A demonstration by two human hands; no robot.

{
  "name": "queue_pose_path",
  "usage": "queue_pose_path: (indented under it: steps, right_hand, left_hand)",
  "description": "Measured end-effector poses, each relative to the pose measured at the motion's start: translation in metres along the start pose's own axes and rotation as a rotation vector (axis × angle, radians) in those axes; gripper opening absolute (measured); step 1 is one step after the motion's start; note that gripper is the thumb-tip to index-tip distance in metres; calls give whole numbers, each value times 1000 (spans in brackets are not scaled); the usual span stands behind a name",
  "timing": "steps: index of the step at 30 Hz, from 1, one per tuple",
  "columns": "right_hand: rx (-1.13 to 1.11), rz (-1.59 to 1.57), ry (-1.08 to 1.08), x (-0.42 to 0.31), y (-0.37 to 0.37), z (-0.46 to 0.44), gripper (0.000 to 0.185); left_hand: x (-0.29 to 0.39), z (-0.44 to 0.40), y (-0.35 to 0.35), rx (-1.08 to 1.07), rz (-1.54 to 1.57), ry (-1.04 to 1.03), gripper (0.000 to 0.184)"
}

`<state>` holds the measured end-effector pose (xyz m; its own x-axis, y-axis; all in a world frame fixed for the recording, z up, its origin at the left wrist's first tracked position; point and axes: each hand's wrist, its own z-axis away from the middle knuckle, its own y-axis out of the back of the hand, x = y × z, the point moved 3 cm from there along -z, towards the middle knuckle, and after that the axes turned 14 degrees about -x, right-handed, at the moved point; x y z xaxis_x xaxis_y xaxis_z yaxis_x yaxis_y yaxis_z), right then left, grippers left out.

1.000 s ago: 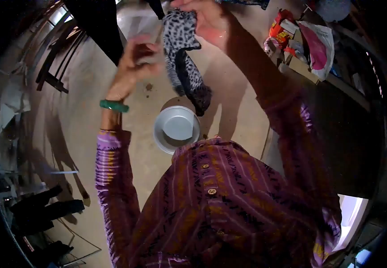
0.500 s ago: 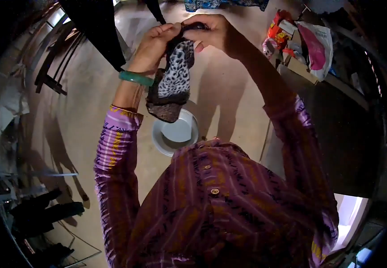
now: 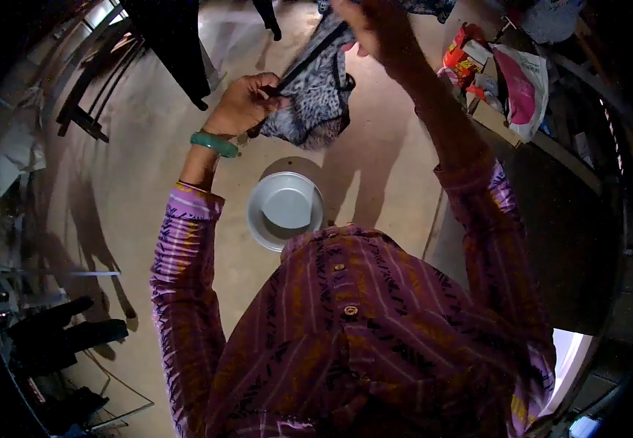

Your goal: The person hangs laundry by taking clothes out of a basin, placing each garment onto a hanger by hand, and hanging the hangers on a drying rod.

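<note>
A small grey-and-black leopard-print garment (image 3: 316, 102) with a dark band, possibly underpants, is spread between my hands above the floor. My left hand (image 3: 243, 104), below a green bangle (image 3: 214, 144), pinches the left end of the band. Higher up at the top edge, my right hand (image 3: 375, 31) is at the other end of the band; it is slightly blurred and its grip is partly hidden. The cloth hangs down from the stretched band. Below it, a pale round basin (image 3: 256, 219) stands on the floor, with light-coloured contents or a flat bottom showing.
Dark cloth (image 3: 174, 51) hangs at the upper left, beside a wooden rack (image 3: 82, 124). To the upper right are a red packet (image 3: 462, 58) and a white-and-pink bag (image 3: 522, 95) near a dark surface (image 3: 550, 219). Black items (image 3: 68, 332) lie at the lower left.
My hands have moved apart, the right one upward and to the right. The bunched, hanging garment is now stretched out between them and sits higher, leaving the basin fully visible.
</note>
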<state>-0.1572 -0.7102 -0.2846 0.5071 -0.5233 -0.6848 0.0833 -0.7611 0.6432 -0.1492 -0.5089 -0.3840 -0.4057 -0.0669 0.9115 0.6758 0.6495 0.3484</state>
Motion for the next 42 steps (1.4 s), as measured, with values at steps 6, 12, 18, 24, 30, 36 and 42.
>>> queue_pose_path:
  steps: [6, 12, 18, 24, 30, 36, 42]
  right_hand:
    - [100, -203, -61, -13, 29, 5, 31]
    - [172, -358, -7, -16, 36, 11, 28]
    - [189, -359, -69, -14, 40, 10, 26]
    - [199, -484, 5, -60, 39, 8, 27]
    - [176, -529, 71, -93, 38, -4, 28]
    - [181, -525, 50, -89, 37, -2, 24]
    - [80, -341, -260, -18, 45, 19, 20]
  left_hand:
    - [-29, 16, 8, 105, -146, -8, 5]
    - [-50, 22, 12, 155, -481, -90, 12]
    - [-129, 25, 23, 234, 244, 411, 19]
    - [-25, 16, -48, 167, 901, 692, 61]
    - [-43, -12, -64, 83, 1118, 411, 52]
    - [-76, -1, -30, 155, 1027, 167, 14]
    - [-86, 28, 72, 426, 961, 41, 10]
